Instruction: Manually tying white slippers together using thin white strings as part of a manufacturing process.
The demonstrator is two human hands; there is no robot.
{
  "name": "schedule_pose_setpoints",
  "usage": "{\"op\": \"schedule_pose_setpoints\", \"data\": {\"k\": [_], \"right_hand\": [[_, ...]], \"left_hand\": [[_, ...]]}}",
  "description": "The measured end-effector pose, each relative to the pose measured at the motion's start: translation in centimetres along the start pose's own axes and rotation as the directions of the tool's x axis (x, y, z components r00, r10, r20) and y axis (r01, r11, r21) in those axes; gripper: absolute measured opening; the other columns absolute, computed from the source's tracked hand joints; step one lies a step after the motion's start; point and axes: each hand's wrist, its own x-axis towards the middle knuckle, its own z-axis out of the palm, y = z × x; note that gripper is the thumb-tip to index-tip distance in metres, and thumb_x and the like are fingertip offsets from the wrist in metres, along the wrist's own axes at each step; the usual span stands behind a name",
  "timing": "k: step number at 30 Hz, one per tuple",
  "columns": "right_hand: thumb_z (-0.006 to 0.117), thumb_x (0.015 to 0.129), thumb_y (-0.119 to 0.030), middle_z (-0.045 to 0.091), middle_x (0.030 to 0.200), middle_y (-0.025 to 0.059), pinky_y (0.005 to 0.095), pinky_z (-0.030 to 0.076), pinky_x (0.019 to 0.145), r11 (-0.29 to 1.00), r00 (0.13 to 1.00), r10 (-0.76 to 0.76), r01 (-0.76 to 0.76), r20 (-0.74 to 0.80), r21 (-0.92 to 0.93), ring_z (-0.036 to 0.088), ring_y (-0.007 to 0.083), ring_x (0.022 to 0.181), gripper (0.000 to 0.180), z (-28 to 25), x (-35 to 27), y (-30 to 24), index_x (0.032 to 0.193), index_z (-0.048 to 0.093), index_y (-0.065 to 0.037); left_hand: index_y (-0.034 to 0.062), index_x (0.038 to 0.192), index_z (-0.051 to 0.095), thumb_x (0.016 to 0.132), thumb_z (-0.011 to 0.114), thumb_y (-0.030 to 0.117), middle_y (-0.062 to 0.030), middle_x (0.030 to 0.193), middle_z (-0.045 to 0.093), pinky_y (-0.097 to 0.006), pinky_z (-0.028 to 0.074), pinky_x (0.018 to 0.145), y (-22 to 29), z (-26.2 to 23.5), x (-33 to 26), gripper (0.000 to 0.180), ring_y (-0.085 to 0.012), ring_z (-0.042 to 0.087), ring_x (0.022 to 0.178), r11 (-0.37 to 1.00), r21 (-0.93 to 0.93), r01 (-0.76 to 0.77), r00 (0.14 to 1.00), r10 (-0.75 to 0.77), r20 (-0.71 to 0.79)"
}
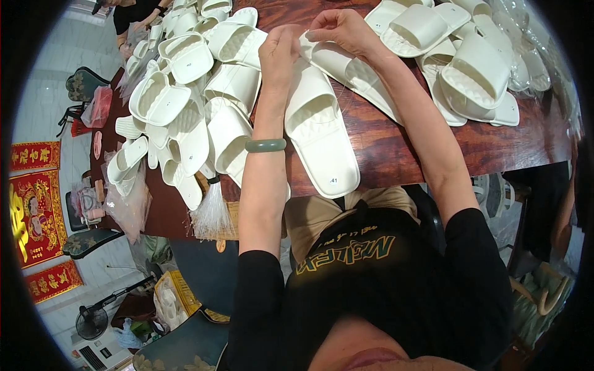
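Observation:
A white slide slipper point(322, 139) lies on the table right in front of me, its heel end toward me and a small printed sticker on its insole. Beside it, partly beneath my right forearm, rests a second white slipper point(356, 71). Both hands meet at the far toe ends of this pair. My left hand point(279, 54) is closed, fingertips together at the slippers' toes. My right hand point(346, 31) pinches thumb and finger close by. Whatever sits between the fingers is too small to make out. A green bangle point(266, 145) circles my left wrist.
White slippers point(185, 62) pile up on the left, and another heap point(476, 71) lies to the right. A bundle of thin clear strands point(212, 213) hangs over the near table edge. Clear plastic bags point(127, 207) lie at the left. Another person's hand point(147, 21) is at the far left.

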Motion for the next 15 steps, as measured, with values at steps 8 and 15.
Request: {"op": "schedule_pose_setpoints", "data": {"k": [8,15], "right_hand": [[0.069,0.077,-0.014,0.064,0.078,0.0017,0.0201,0.046,0.065,0.999,0.998,-0.050,0.050,0.030,-0.021,0.058,0.0068,0.069,0.017,-0.61,0.01,0.13,0.086,0.066,0.000],[0.069,0.077,-0.014,0.065,0.076,0.0006,0.0203,0.045,0.063,0.998,0.998,-0.068,0.068,0.001,-0.014,0.057,0.0061,0.068,0.016,-0.62,0.00,0.41,0.086,0.068,-0.001]], "left_hand": [[-0.0005,0.091,0.063,0.089,0.047,0.013,0.0010,0.067,0.051,-0.018,0.031,0.050,-0.07,0.07,-0.09,0.021,-0.0043,0.041,0.058,0.996,0.093,-0.017,0.999,0.013,0.041],[-0.0018,0.096,0.062,0.091,0.052,0.014,-0.0010,0.070,0.057,-0.019,0.035,0.053,-0.32,0.39,-0.23,0.020,-0.0051,0.044,0.059,0.967,0.251,-0.051,0.998,0.043,0.036]]}}
